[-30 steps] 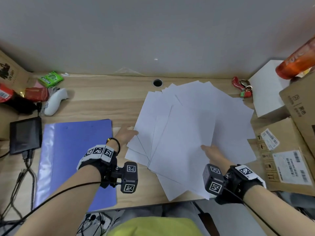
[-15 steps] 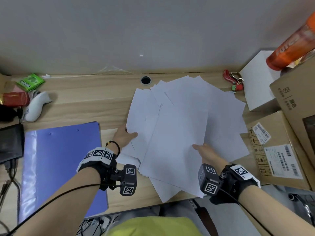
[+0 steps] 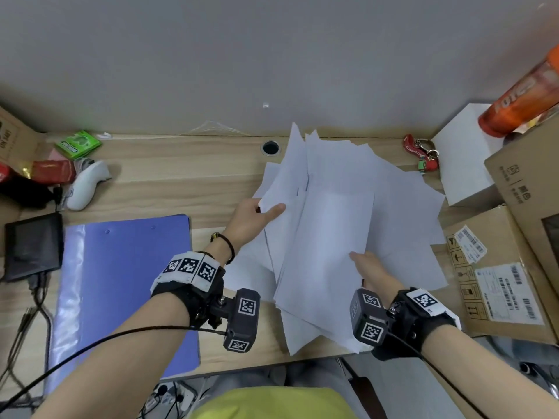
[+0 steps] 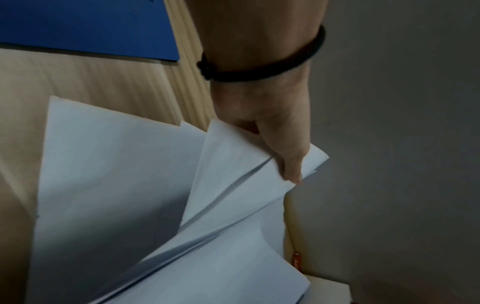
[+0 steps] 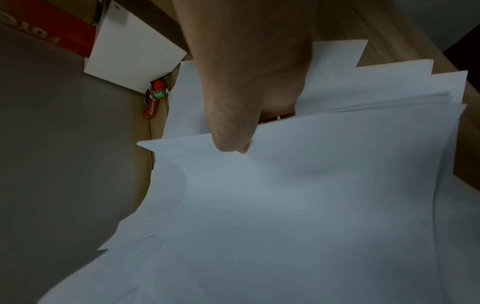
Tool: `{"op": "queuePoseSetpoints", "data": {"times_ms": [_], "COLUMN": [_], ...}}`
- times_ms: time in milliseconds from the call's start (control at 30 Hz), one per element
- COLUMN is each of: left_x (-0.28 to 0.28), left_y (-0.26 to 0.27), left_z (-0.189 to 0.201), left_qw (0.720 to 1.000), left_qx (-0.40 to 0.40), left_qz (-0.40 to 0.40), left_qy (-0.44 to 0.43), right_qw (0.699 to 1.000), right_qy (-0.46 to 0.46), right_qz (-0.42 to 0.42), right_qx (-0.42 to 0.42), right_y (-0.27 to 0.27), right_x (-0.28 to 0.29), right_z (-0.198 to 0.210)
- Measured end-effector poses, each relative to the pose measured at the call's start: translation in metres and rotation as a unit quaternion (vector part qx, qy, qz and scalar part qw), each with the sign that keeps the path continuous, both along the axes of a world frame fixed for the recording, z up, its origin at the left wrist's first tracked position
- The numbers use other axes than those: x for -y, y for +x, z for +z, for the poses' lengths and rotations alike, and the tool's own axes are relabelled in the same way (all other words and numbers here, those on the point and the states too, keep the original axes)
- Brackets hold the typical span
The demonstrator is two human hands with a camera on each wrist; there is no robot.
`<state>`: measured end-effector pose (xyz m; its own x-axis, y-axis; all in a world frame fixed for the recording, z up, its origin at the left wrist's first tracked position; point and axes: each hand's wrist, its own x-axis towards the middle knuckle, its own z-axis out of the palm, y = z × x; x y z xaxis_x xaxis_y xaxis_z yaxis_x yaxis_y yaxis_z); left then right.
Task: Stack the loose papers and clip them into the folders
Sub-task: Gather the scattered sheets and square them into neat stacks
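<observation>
A fan of loose white papers [image 3: 335, 225] lies over the middle and right of the wooden desk [image 3: 181, 179]. My left hand [image 3: 257, 216] pinches the left edges of several sheets, thumb on top, and lifts them off the desk; the left wrist view shows the thumb [image 4: 291, 164] pressed on the raised papers [image 4: 233, 185]. My right hand [image 3: 367, 266] grips the near right edge of the top sheets, thumb [image 5: 233, 135] on top of the papers [image 5: 311, 195], fingers hidden beneath. A closed blue folder [image 3: 121, 285] lies flat to the left.
Cardboard boxes [image 3: 499, 276] crowd the right edge, with a white box [image 3: 462, 164] and an orange bottle [image 3: 523, 98] behind. A red keychain [image 3: 420, 157] lies by the papers. At far left are a white controller [image 3: 87, 186], a green packet [image 3: 78, 145] and a black device [image 3: 33, 246].
My left hand slid forward along the papers and raised their left edges. The sheets have drawn closer together. My right hand stayed at the near right edge.
</observation>
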<state>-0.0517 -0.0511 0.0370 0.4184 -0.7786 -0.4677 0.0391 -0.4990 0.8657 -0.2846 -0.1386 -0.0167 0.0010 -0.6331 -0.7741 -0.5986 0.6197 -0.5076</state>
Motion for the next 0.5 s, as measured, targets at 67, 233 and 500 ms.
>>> {"op": "queuePoseSetpoints", "data": {"times_ms": [67, 233, 500], "left_x": [0.001, 0.003, 0.001], "left_y": [-0.002, -0.002, 0.008], "left_z": [0.012, 0.040, 0.103], "left_qw": [1.000, 0.998, 0.985], "left_qx": [0.000, 0.004, 0.045], "left_qz": [-0.015, -0.032, -0.056], "left_qy": [-0.016, -0.060, -0.155], "right_qw": [1.000, 0.999, 0.998], "right_qy": [-0.019, -0.037, -0.062], "right_qz": [-0.005, -0.012, -0.003], "right_qx": [-0.019, -0.016, -0.024], "right_y": [-0.001, -0.007, -0.009], "right_x": [-0.004, -0.012, -0.020], "right_z": [0.002, 0.006, 0.021]}}
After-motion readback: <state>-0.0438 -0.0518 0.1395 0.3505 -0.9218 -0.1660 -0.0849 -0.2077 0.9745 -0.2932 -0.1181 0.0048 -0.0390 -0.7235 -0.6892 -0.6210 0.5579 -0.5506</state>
